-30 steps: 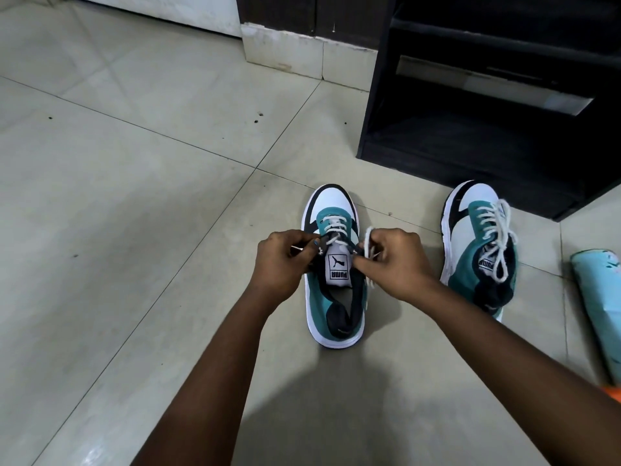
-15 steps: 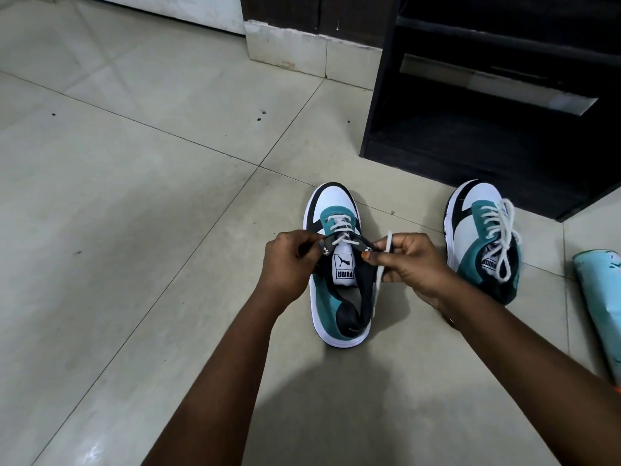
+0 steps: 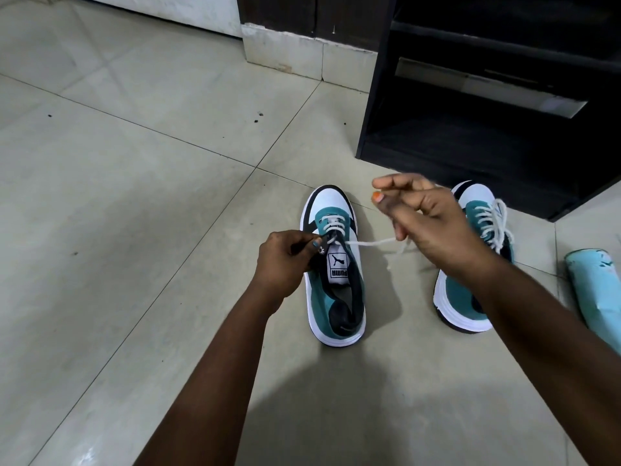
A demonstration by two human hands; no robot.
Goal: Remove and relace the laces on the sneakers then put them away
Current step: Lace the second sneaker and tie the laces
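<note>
You get soft, even indoor light on the floor tiles [image 3: 141,183], with a faint sheen at lower left. A broad shadow falls beneath your arms. Your right hand [image 3: 433,216] looks motion-blurred. The dark cabinet [image 3: 504,136] interior is perhaps underexposed. Wide-angle lens bends the tile lines.

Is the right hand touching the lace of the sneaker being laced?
Touching. The head view shows the right hand pinching the lace, pulled taut from the sneaker.

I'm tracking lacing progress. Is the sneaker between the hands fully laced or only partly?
Partly laced: the near sneaker has lace through only its front eyelets; the right hand pulls a free end sideways.
</note>
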